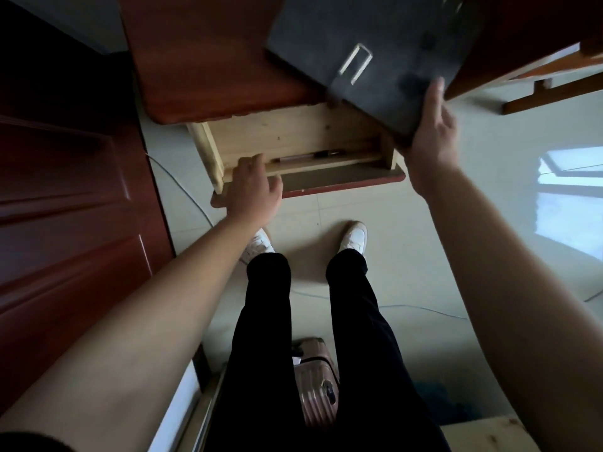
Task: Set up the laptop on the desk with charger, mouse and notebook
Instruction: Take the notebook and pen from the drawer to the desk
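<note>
The laptop [375, 44] sits at the top of the frame, tilted. Its near corner hangs past the counter [212, 60] edge. The right hand [430, 138] alone grips that corner, thumb on top and fingers wrapped round the edge. The left hand [254, 187], centre left, curls its fingers over the front of the open drawer [293, 138], where a pen [310, 155] lies.

A one-handed corner grip is the weak point. If it slips, the laptop could tip off the edge onto the drawer or the floor. Pushing the drawer in without looking could pinch the left fingers.

There is bare counter at upper left of the laptop to slide it onto. A door [65, 190] closes off the left. A suitcase [315, 386] behind the legs and a cable [182, 187] by the feet make stepping back risky. No charger, mouse or notebook is in sight.
</note>
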{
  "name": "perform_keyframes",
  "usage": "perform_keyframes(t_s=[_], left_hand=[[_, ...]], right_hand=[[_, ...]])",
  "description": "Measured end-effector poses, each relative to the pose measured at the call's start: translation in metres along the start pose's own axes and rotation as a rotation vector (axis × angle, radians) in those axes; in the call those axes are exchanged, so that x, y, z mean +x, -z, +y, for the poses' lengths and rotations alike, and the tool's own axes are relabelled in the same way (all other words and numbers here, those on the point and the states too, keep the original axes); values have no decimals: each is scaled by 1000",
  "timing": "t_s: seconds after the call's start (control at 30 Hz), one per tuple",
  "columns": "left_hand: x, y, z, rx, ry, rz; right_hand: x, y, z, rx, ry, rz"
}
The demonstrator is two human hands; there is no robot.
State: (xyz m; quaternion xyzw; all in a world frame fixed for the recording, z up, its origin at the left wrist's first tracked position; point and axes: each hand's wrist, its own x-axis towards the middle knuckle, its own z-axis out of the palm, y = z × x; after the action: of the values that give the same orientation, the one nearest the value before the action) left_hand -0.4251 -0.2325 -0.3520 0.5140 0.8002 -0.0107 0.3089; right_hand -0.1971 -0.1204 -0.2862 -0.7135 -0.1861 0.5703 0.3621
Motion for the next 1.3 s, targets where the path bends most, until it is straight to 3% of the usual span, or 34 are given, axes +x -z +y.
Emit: perform_keyframes(t_s=[0.17, 0.37, 0.5, 0.53, 0.6, 0.77, 0.83, 0.97, 1.13, 1.2, 1.23, 1.3], left_hand=[[37, -17, 7, 164, -344, -188], [85, -46, 32, 304, -397, -305], [100, -54, 41, 380, -353, -373], [100, -56, 41, 382, -354, -385], [97, -59, 38, 330, -346, -375], [81, -60, 37, 165, -387, -191], [68, -55, 35, 131, -398, -82], [32, -32, 24, 56, -363, 78], [-12, 7, -8, 164, -388, 144], [-22, 16, -23, 98, -266, 190], [-26, 18, -26, 8, -124, 217], [-29, 20, -26, -282, 345, 290]], right_hand=[[14, -6, 1, -143, -22, -79], [20, 15, 25, -18, -177, -152], [23, 27, 66, -905, 39, -244], [22, 29, 75, -1032, 101, -275], [19, 30, 87, -1064, 140, -284], [11, 29, 96, -993, 93, -167], [6, 28, 95, -865, -56, -183], [-6, 18, 96, -471, -637, -324], [-18, -12, 100, 385, -595, -42], [-26, -14, 96, 489, -586, 1], [-29, -13, 93, 499, -576, 10], [-34, -11, 84, 521, -555, 28]])
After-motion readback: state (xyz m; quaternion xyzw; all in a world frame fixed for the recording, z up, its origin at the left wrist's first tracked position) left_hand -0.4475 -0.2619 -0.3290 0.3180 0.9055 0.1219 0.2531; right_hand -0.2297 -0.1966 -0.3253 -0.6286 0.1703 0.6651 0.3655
